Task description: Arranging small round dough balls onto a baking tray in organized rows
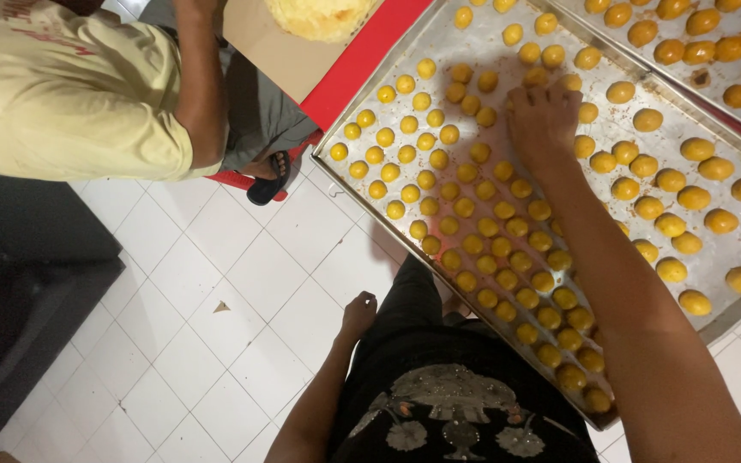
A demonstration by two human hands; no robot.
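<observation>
No packages, labels, signs or screens in your view. Closest thing: a flat brown cardboard sheet (272, 39) at the top, lying against a red surface (362, 60).

dough balls (465, 171) on tray (713, 266), right hand (542, 124) above

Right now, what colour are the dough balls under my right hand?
Yellow dough balls; seen best in the head view.

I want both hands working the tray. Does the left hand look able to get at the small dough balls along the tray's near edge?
Probably yes. The left hand hangs free beside the thigh, apparently empty, and nothing lies between it and the small dough balls on the tray; the right hand works farther in.
</observation>
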